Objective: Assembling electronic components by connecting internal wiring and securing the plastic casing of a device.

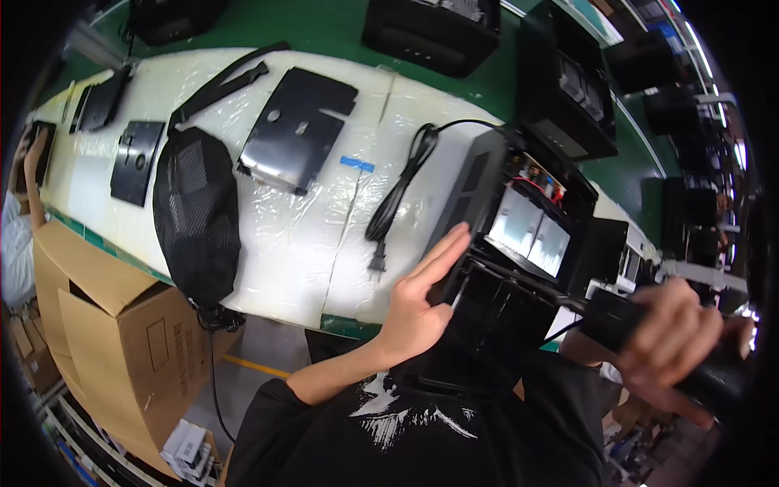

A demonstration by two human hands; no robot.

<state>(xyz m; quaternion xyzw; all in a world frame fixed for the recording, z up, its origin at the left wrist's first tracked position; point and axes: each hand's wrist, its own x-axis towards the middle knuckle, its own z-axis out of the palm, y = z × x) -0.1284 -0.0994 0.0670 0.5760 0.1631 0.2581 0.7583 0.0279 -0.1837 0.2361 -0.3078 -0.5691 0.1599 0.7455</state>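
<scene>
An opened black device housing stands right in front of me, tilted in the view. Inside it are silvery blocks and red wires. Fingers stretched out, my left hand lies against the housing's left side panel. My right hand, smeared by motion, is wrapped around a black power screwdriver. The tool's thin shaft points left at the housing's edge; whether its tip touches a screw is hidden. A bundled black power cord with its plug lies left of the housing.
On the white, film-covered bench lie black metal panels, a smaller plate and a black mesh bag. More black housings stand beyond. Cardboard boxes sit at the lower left. Another person's hand shows far left.
</scene>
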